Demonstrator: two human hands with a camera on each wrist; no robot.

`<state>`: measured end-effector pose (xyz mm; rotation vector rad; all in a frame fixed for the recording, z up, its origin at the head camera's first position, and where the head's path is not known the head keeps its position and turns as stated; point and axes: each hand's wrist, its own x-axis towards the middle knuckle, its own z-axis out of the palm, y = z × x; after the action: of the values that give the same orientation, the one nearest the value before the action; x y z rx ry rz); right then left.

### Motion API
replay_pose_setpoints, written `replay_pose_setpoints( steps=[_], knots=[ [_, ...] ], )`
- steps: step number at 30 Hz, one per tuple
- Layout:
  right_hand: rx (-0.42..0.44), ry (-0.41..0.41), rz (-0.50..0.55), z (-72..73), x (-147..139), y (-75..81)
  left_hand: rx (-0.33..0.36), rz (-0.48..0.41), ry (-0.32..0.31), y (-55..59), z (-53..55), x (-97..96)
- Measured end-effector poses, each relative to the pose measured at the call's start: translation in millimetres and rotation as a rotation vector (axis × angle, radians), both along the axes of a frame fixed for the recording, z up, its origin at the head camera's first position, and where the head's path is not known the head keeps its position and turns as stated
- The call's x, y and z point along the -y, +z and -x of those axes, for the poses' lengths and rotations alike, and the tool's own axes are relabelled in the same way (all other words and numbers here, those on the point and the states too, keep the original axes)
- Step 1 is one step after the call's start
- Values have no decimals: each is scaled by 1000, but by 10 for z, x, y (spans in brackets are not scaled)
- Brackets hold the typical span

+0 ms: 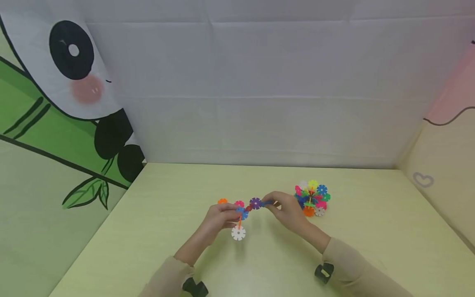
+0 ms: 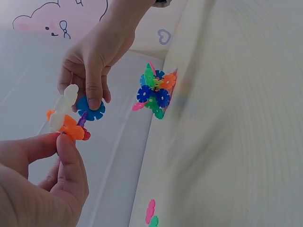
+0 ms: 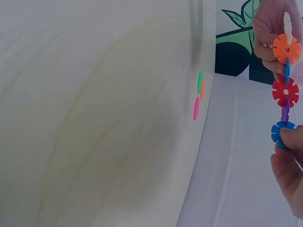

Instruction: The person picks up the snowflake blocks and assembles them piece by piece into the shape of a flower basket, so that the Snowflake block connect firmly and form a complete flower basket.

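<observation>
A short chain of notched plastic building discs hangs above the table between the two hands. It runs from a white disc [image 1: 238, 233] through an orange disc [image 3: 287, 49], a light blue disc [image 1: 242, 213], a red disc [image 3: 285, 92] and a purple disc [image 1: 255, 203] to a blue disc [image 3: 282, 135]. With thumb and fingers, my left hand [image 1: 217, 220] pinches the chain at the light blue disc. My right hand [image 1: 288, 211] pinches the blue disc at the chain's other end, where it meets the purple one.
Right of the right hand, a ball-like cluster of joined discs [image 1: 311, 199] sits on the table [image 1: 178, 194]. Behind the left hand lie a loose orange disc [image 1: 222, 201], a pink disc [image 1: 239, 203] and a green disc [image 3: 200, 81]. A cloth backdrop [image 1: 241, 123] closes off the back.
</observation>
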<state>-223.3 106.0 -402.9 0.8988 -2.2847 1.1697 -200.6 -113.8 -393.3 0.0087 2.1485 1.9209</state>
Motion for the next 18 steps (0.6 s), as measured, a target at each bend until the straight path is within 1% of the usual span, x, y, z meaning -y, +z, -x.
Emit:
replay_pose_setpoints(
  steps=[2,4,8,11,14,16,18],
  knots=[
    [-34,15,10,-5,3,11,-10,6,-8,8,8,-6],
    [-70,32,42,-3,-2,17,-31,7,-17,14,16,-18],
    [-114,58,103,-8,-20,26,-70,16,-28,37,28,-67],
    [-117,58,126,-62,-6,89,-102,25,-62,58,46,-118],
    [-114,72,132,-145,17,187,-132,27,-105,76,61,-180],
    [-122,78,130,-184,26,233,-150,19,-107,88,64,-221],
    [-137,85,131,-190,22,233,-162,25,-86,91,65,-258]
  ],
)
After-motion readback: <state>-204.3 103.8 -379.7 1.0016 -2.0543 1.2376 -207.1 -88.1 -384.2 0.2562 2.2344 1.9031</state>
